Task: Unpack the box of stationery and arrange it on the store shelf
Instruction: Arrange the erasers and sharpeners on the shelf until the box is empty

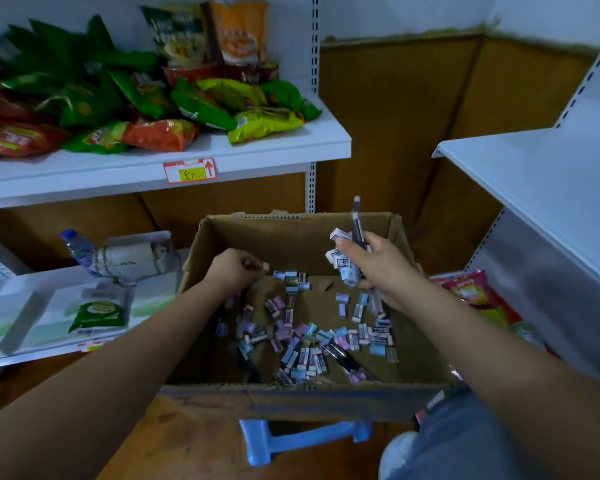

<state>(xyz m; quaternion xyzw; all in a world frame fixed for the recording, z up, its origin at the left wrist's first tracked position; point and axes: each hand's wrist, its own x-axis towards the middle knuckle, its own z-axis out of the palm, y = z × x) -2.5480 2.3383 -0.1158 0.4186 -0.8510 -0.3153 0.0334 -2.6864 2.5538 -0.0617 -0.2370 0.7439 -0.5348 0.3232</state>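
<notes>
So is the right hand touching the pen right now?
Touching. The head view shows the right hand with fingers curled round the pen, along with several small erasers.

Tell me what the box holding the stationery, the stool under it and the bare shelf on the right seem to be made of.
The box looks like brown corrugated cardboard: matte, with fluted torn edges. The stool looks like light blue moulded plastic, smooth and slightly glossy. The bare shelf is probably white-painted sheet metal, judging by its thin folded edge and the slotted upright beside it, though the coating hides the material.
</notes>
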